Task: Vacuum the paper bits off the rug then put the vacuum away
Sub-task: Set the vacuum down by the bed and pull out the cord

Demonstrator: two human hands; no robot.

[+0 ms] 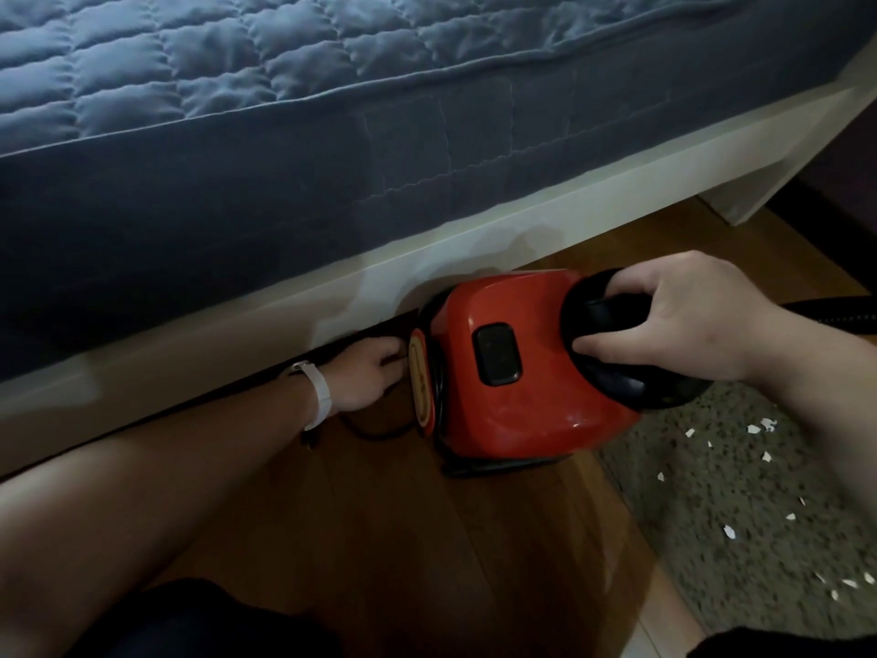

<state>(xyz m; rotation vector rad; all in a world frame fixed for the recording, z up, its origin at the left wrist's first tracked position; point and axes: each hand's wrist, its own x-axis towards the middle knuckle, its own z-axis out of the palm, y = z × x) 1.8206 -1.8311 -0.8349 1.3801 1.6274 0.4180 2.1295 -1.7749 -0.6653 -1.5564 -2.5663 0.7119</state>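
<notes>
A red vacuum with a black top stands on the wooden floor beside the bed. My right hand grips the black handle on its top. My left hand, with a white watch on the wrist, reaches to the vacuum's rear end by the yellow-rimmed disc, where a black cord lies; whether its fingers hold the cord is hidden. Several white paper bits are scattered on the grey speckled rug at the right.
A bed with a blue quilted cover on a white frame fills the upper half, with a dark gap beneath it. A black ribbed hose runs off to the right. My dark-clothed knees are at the bottom edge.
</notes>
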